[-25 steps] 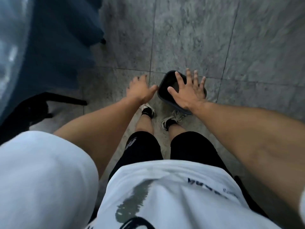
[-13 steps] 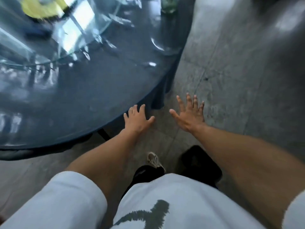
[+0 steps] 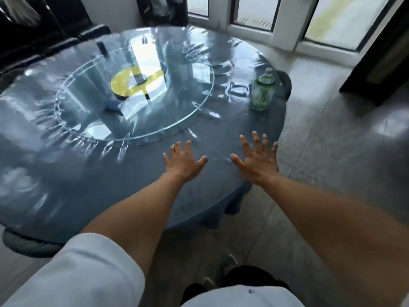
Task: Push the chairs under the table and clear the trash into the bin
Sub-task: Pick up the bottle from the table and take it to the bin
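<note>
We see a big round table (image 3: 66, 196) with a blue cloth under a shiny clear cover. In the middle of it sits a round glass turning plate (image 3: 188, 111), and on that plate there is something yellow and black (image 3: 124, 85) that is too blurry for us to name.

Our left hand (image 3: 182, 163) is stretched out over the near side of the table. Its fingers are spread wide and straight, and it holds nothing. Our right hand (image 3: 257, 160) is just beside it, near the right edge of the table. Its fingers are spread wide too, and it holds nothing. We cannot tell if the hands touch the table or float just above it.

A green bottle (image 3: 262, 91) stands upright on the far right side of the table, well apart from both hands. Right behind it, the dark curved top of a chair (image 3: 286, 83) peeks up at the table's edge. Another chair (image 3: 26, 244) with a grey seat sits at the near left, partly under the table.
</note>
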A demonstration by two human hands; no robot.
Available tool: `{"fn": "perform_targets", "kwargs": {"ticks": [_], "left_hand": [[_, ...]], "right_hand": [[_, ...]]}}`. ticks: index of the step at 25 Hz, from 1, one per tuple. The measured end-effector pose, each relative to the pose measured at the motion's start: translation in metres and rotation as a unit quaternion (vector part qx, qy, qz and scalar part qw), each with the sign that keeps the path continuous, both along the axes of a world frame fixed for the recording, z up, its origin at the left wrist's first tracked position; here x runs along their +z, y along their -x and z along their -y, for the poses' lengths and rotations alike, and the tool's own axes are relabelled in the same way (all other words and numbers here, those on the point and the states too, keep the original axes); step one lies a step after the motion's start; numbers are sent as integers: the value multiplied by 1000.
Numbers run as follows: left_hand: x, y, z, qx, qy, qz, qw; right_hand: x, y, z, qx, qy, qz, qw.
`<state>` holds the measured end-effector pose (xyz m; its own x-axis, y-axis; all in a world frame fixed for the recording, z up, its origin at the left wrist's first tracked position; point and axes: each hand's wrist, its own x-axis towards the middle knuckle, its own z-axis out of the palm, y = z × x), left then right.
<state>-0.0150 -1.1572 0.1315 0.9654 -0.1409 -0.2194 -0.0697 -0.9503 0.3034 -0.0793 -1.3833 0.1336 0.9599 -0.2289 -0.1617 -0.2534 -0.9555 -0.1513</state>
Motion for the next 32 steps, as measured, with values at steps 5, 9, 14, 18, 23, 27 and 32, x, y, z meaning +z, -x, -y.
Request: {"fn": "perform_targets", "kwargs": {"ticks": [5,9,14,18,23,27,32], "left_hand": [[20,-48,47,-19,11,41,999],[38,-96,104,-31,1,53,998],[58,-166,209,-34,28,82,996],[59,-198,281,-27,43,58,997],[50,-249,333,-30,50,56,997],[38,-281,340,-24,44,27,998],[8,-338,351,-19,93,-22,995]], "right_hand": [[22,-47,52,-27,5,30,999],[33,-92,111,-35,-8,43,998],[48,-158,211,-40,-41,57,997],[62,-187,288,-33,-49,56,997],[61,-229,359,-29,-61,58,996],[40,-260,378,-25,-86,33,995],[6,-322,390,18,-92,0,996]]}}
